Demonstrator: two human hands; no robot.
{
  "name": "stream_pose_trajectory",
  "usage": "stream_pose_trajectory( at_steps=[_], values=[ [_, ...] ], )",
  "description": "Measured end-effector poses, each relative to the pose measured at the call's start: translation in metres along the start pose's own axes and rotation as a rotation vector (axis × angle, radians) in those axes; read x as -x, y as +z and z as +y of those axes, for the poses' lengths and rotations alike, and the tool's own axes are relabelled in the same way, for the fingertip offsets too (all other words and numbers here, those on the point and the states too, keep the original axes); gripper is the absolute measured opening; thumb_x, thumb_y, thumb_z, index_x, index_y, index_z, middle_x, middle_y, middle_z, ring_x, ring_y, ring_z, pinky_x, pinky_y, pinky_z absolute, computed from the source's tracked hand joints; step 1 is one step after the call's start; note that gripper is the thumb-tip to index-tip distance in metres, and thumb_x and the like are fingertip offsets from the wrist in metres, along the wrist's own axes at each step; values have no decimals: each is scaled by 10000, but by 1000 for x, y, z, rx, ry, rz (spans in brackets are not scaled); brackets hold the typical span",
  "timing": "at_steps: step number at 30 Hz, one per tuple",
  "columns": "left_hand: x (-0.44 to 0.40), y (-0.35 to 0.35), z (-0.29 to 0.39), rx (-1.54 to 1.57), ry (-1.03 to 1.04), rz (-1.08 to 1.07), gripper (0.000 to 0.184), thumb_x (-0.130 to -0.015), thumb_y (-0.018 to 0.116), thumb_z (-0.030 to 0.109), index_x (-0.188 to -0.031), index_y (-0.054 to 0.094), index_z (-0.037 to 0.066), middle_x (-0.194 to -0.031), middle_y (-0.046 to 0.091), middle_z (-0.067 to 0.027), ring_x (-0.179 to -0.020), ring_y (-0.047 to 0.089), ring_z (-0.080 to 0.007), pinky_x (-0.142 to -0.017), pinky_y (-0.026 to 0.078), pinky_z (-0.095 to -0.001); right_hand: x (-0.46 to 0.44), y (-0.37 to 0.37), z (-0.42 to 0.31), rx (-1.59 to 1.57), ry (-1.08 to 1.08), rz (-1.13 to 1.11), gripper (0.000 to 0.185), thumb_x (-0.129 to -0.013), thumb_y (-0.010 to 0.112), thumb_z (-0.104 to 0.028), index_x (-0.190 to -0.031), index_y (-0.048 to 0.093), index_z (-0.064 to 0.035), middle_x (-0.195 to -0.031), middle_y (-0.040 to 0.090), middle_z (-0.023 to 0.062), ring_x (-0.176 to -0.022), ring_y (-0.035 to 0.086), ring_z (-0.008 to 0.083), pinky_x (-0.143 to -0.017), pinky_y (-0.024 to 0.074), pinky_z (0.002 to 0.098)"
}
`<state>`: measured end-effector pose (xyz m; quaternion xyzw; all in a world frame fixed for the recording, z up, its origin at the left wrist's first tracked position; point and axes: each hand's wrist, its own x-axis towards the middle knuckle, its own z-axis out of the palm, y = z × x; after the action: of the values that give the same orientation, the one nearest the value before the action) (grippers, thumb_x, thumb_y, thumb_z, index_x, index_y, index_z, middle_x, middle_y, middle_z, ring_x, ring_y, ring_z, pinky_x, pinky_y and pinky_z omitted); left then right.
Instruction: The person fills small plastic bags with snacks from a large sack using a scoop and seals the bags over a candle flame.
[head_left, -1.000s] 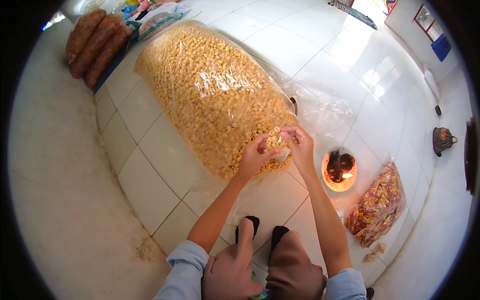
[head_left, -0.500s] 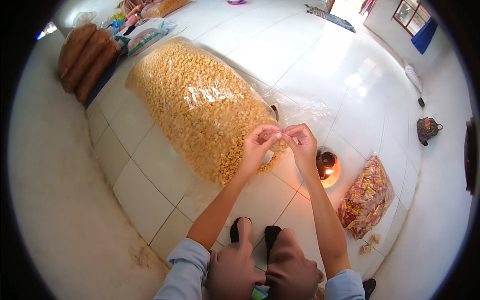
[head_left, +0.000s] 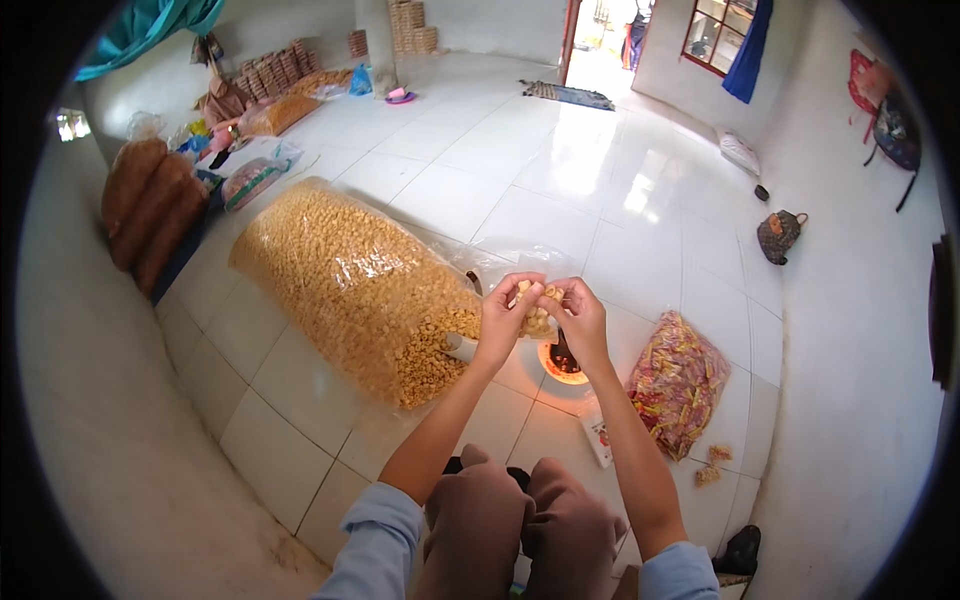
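Observation:
My left hand [head_left: 503, 318] and my right hand [head_left: 582, 318] come close together in front of me, fingers closed on the top of a small clear plastic bag [head_left: 541, 318] of yellow snack pieces. Just below the hands, a small oil lamp [head_left: 563, 362] with an orange glow sits on the tiles, partly covered by my right hand and the bag. Left of my hands lies a large clear sack [head_left: 335, 275] full of the same yellow snack, its mouth towards me. A white scoop or cup [head_left: 459, 347] rests in that mouth beside my left wrist.
Right of my right forearm lies a clear bag of colourful sachets [head_left: 682, 385], with a white packet [head_left: 598, 438] beside it. Small filled packs [head_left: 712, 466] lie nearer me. Brown sacks [head_left: 150, 215] lean on the left wall. A person [head_left: 226, 104] sits at the back left.
My view has tilted up, showing more of the room. My hands have shifted from a fingertip pinch to holding the small bag's top, and its contents show more clearly.

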<state>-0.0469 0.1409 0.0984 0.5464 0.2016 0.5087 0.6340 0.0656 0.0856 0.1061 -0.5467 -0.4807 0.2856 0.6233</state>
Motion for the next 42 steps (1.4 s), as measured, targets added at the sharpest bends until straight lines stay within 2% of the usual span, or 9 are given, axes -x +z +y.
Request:
stream_pose_trajectory(
  at_steps=[8, 13, 24, 27, 30, 32, 35, 40, 42],
  values=[
    [18, 79, 5, 89, -66, -20, 163, -859, 556, 137, -942, 607, 7, -917, 614, -50, -838, 556, -89, -723, 453, -232, 33, -76, -34, 150, -91, 12, 387, -717, 709, -144, -1016, 504, -10, -868, 597, 66, -800, 575, 120, -700, 465, 257],
    [28, 106, -9, 150, -89, -156, 234, -867, 542, 142, -1071, 529, 27, -957, 614, -75, -878, 574, -120, -787, 473, -260, 50, -114, -22, 19, -35, 41, 364, -724, 692, -45, -1022, 484, -20, -895, 569, 35, -833, 551, 95, -750, 454, 237],
    [37, 112, -68, -48, -226, -232, 120, -838, 562, 66, -937, 580, 2, -903, 624, -71, -804, 560, -95, -745, 453, -234, 80, -145, 17, 80, 123, 131, 281, -784, 642, -206, -980, 533, -37, -895, 570, 49, -790, 521, 113, -718, 435, 261],
    [38, 85, -104, -214, -221, -328, 268, -814, 591, 73, -1072, 535, 23, -985, 589, -70, -879, 539, -106, -780, 441, -251, 80, -136, 54, 125, 197, 159, 253, -804, 622, -212, -962, 551, -29, -887, 572, 47, -777, 518, 103, -692, 432, 239],
    [48, 82, -119, 34, -196, -431, 529, -787, 635, 74, -1249, 379, 41, -1061, 520, -67, -971, 512, -126, -824, 438, -264, 77, -134, 87, 106, 176, 196, 251, -801, 625, -189, -970, 552, -17, -883, 573, 46, -782, 518, 99, -670, 431, 221],
    [56, 78, -136, -222, -139, -526, 691, -768, 644, 62, -1320, 229, 65, -1177, 454, -84, -1017, 489, -140, -865, 412, -284, 81, -134, 101, 35, 206, 226, 265, -796, 630, -180, -983, 547, -12, -883, 573, 45, -793, 519, 101, -663, 432, 217],
    [61, 73, -160, -265, -201, -512, 645, -764, 656, 76, -1273, 261, 61, -1139, 473, -88, -1011, 502, -149, -827, 438, -283, 78, -122, 100, -38, 239, 206, 235, -803, 624, -164, -961, 543, -10, -962, 553, 44, -814, 518, 95, -678, 421, 239],
    [59, 65, -164, -424, -250, -435, 530, -768, 654, 84, -1177, 319, 49, -1014, 538, -97, -900, 553, -149, -733, 473, -271, 66, -127, 78, 405, -143, 368, 299, -735, 683, -192, -958, 553, -43, -1087, 479, 77, -967, 480, 182, -771, 417, 328],
    [62, 63, -173, -466, -223, -416, 546, -745, 684, 199, -1136, 333, 53, -896, 576, -152, -819, 591, -268, -699, 465, -332, 65, -136, 72, 587, -110, 227, 266, -732, 680, -167, -944, 563, -58, -1114, 469, 72, -995, 469, 199, -796, 401, 333]
  ],
)
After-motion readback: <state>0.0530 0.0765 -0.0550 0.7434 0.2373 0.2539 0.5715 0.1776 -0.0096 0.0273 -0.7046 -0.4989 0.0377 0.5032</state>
